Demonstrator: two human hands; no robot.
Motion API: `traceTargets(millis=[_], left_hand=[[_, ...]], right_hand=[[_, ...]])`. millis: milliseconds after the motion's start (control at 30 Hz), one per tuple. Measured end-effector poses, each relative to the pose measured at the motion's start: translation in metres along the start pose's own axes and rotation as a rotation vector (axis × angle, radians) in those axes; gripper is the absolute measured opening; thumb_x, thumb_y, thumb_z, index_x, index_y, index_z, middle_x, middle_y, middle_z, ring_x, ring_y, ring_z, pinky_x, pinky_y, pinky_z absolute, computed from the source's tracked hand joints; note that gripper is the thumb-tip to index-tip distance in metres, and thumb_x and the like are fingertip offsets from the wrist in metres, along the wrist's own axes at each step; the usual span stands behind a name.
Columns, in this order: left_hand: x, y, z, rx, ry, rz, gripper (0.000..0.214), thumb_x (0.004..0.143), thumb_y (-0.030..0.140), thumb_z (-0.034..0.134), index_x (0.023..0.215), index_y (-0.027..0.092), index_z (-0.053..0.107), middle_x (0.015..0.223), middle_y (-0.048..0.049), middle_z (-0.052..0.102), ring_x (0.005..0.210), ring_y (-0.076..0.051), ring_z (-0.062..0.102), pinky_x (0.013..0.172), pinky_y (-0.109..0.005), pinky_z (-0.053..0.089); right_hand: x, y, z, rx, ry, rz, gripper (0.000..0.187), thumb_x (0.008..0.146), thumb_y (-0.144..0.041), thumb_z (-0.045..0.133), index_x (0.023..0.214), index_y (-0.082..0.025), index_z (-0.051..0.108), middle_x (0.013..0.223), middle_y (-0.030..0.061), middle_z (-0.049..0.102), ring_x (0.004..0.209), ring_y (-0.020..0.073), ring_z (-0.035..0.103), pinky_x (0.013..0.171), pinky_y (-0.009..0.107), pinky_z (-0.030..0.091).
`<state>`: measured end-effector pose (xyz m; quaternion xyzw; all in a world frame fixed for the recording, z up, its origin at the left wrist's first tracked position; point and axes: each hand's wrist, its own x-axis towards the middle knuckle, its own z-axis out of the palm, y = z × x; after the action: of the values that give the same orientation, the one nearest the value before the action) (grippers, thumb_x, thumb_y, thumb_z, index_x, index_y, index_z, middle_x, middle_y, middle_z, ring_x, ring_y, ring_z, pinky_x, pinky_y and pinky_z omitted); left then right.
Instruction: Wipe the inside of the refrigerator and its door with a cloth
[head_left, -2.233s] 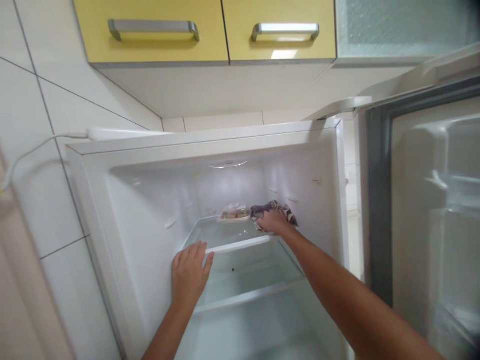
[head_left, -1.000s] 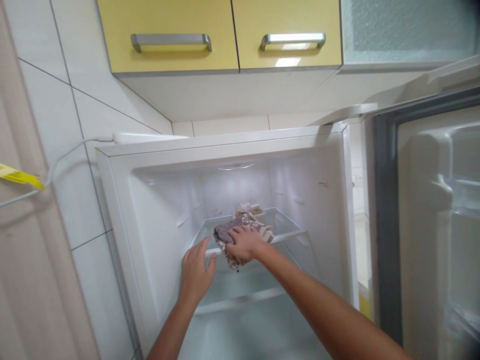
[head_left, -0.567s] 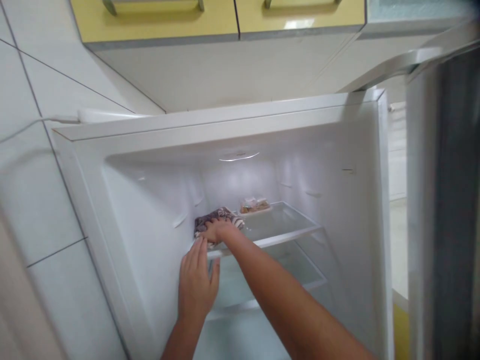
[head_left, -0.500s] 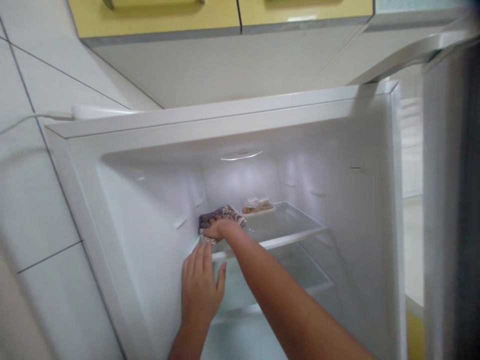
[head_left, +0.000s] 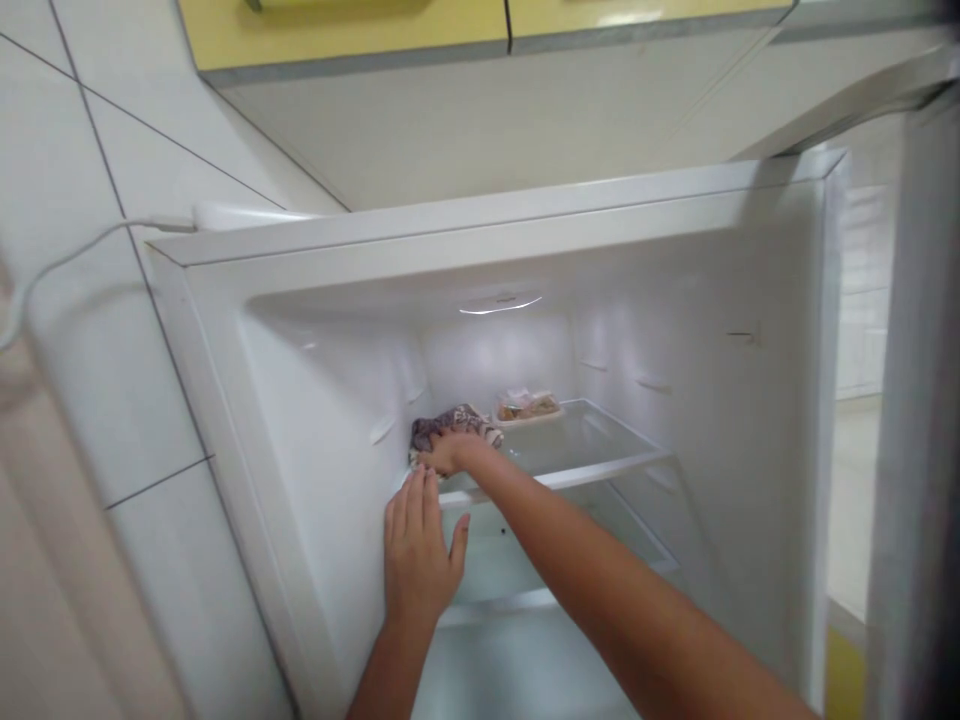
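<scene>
Inside the open fridge, my right hand [head_left: 453, 451] is on a patterned dark and cream cloth [head_left: 466, 414], pressing it at the left end of the upper glass shelf [head_left: 600, 440]. The cloth lies crumpled under and around the fingers, close to the left inner wall. Nearer to me, my left hand [head_left: 421, 545] is open and holds nothing. Its fingers stretch up along the left end of the shelf's front edge, beside the wall, with the thumb apart. Behind the cloth and to its right, a small white tray [head_left: 529, 408] with wrapped contents sits at the back.
A second glass shelf [head_left: 487, 570] lies below the upper one. The fridge door [head_left: 907, 400] stands open on the right. Yellow cabinets [head_left: 360, 35] hang above the fridge. On the left, a white cable [head_left: 97, 240] runs along the tiled wall.
The view has shifted, so the fridge appears further right. My right hand stays on the cloth at the shelf's left end, and my left hand stays by the front edge.
</scene>
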<state>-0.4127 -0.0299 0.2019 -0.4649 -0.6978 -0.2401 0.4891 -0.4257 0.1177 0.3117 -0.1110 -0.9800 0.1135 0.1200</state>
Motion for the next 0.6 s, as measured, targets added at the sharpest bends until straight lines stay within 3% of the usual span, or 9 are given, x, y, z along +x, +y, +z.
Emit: traceTargets(millis=[133, 267, 400, 600], left_hand=[[0.003, -0.004, -0.006, -0.048, -0.03, 0.014, 0.072, 0.094, 0.042, 0.048, 0.155, 0.011, 0.024, 0.15, -0.0238, 0.046, 0.14, -0.035, 0.042, 0.113, -0.053, 0.036], [0.004, -0.013, -0.01, -0.058, -0.071, 0.064, 0.067, 0.094, 0.048, 0.047, 0.15, 0.012, 0.036, 0.146, -0.0231, 0.051, 0.135, -0.036, 0.047, 0.109, -0.054, 0.04], [0.005, -0.018, -0.01, 0.003, -0.103, 0.116, 0.053, 0.094, 0.046, 0.048, 0.135, 0.013, 0.054, 0.136, -0.0215, 0.059, 0.128, -0.037, 0.052, 0.105, -0.056, 0.044], [0.006, -0.017, -0.008, 0.005, -0.084, 0.102, 0.044, 0.095, 0.042, 0.049, 0.125, 0.013, 0.062, 0.126, -0.0184, 0.067, 0.121, -0.035, 0.058, 0.104, -0.054, 0.046]], right_hand=[[-0.053, 0.0, -0.004, -0.011, 0.069, -0.156, 0.053, 0.095, -0.048, 0.04, 0.138, -0.021, 0.057, 0.149, 0.0118, 0.052, 0.138, 0.0299, 0.048, 0.114, 0.053, 0.037], [-0.104, 0.015, -0.011, -0.049, 0.135, -0.146, 0.056, 0.094, -0.049, 0.036, 0.137, -0.021, 0.057, 0.148, 0.0111, 0.054, 0.137, 0.0286, 0.049, 0.114, 0.049, 0.037], [-0.148, 0.055, -0.026, -0.093, 0.192, 0.006, 0.056, 0.091, -0.048, 0.04, 0.133, -0.019, 0.061, 0.142, 0.0128, 0.059, 0.132, 0.0297, 0.053, 0.111, 0.046, 0.038], [-0.187, 0.13, -0.056, -0.133, 0.264, 0.359, 0.048, 0.088, -0.044, 0.043, 0.118, -0.018, 0.07, 0.128, 0.0164, 0.068, 0.118, 0.031, 0.062, 0.099, 0.042, 0.044]])
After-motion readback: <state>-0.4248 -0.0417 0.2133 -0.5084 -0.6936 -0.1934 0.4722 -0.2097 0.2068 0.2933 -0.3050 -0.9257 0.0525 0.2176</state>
